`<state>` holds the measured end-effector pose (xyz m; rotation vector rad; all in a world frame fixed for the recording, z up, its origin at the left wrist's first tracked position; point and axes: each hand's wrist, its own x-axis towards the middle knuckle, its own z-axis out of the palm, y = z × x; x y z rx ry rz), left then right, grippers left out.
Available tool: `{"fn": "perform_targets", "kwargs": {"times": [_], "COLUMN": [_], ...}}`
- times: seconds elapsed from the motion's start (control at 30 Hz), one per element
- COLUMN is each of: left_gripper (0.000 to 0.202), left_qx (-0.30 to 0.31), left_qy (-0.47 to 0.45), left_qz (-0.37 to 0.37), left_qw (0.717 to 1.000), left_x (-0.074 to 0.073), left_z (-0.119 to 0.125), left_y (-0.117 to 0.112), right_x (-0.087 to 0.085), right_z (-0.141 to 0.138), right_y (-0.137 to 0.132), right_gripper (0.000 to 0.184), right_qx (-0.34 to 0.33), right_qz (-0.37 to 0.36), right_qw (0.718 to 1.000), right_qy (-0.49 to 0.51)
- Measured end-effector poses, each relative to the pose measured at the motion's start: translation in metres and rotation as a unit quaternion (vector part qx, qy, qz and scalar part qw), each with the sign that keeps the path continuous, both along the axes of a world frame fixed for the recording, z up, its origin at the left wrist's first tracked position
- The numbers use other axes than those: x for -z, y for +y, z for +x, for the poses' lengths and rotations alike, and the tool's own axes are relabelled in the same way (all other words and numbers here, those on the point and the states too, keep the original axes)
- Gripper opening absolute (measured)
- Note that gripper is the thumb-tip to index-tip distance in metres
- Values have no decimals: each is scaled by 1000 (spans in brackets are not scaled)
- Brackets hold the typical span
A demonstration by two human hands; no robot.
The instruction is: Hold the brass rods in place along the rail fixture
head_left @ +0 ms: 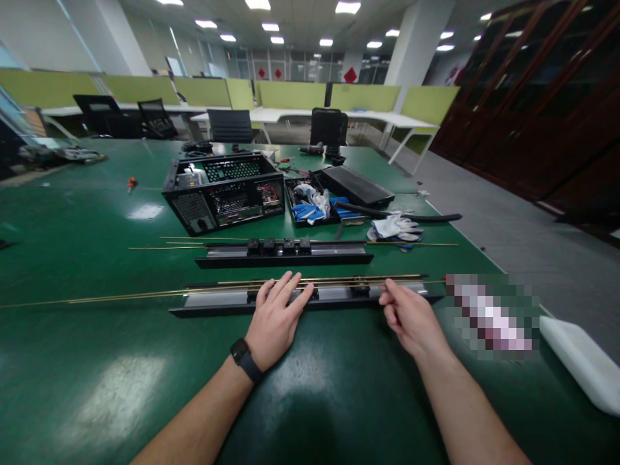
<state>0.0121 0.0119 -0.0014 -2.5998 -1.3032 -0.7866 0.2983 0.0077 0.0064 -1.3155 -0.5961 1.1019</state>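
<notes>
In front of me lies a long black rail [217,311] with a pale inner face. Thin brass rods [159,294] run along it and stick out far past its left end. My left hand [277,316], with a watch [246,360] on the wrist, rests with spread fingers over the rods and rail. Small black blocks sit in the rail; one black block [360,286] shows between my hands, others are partly hidden by my left fingers. Near the right end, the thumb and fingertips of my right hand [405,313] are closed in a pinch on a brass rod.
A second black rail [285,260] with several black blocks lies behind. Farther back are an open black computer case [225,194], a tray of gloves [312,203], a flat black panel [356,186] and a white glove [394,226]. A white object [581,365] lies at the right edge.
</notes>
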Motion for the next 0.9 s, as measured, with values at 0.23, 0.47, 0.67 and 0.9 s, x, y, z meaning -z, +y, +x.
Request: {"fn": "perform_targets", "kwargs": {"times": [0.23, 0.47, 0.67, 0.9], "left_gripper": [50, 48, 47, 49], "left_qx": [1, -2, -2, -6], "left_qy": [0, 0, -4, 0], "left_qz": [-1, -4, -4, -10], "left_qw": [1000, 1000, 1000, 1000], "left_x": [0, -1, -1, -1], "left_z": [-1, 1, 1, 0], "left_y": [-1, -1, -1, -1], "right_x": [-1, -1, -3, -2], "right_z": [16, 3, 18, 5], "right_y": [4, 0, 3, 0], "right_gripper": [37, 44, 33, 41], "right_qx": [120, 10, 130, 32], "right_qz": [-1, 2, 4, -9], "right_qw": [993, 1000, 991, 999], "right_qy": [1, 1, 12, -1]}}
